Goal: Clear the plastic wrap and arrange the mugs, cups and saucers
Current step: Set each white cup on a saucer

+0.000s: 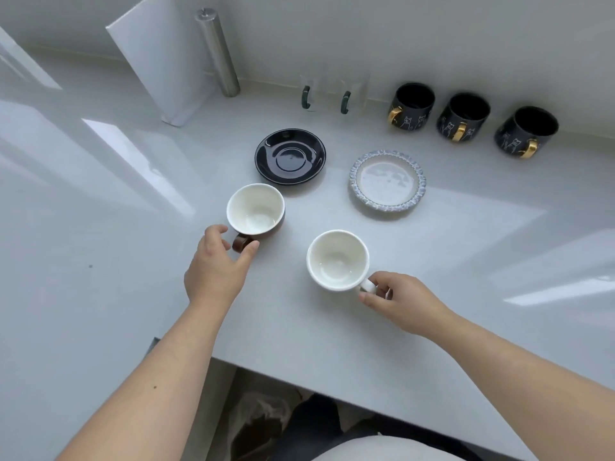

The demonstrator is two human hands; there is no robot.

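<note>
A brown cup (255,209) with a white inside stands on the white counter (100,227), and my left hand (216,266) pinches its brown handle. To its right stands a white cup (337,259); my right hand (399,299) grips its white handle. Behind the brown cup lies a dark blue saucer (290,157). A white saucer with a blue patterned rim (387,180) lies behind the white cup. Three black mugs with gold handles (412,106) (463,116) (525,131) line the back wall. Two clear glass mugs with green handles (311,93) (352,94) stand left of them.
A white board (159,58) leans against the back wall at the left, with a metal cylinder (218,51) beside it. The counter's front edge (332,389) runs just under my forearms, with dark floor and clothing below.
</note>
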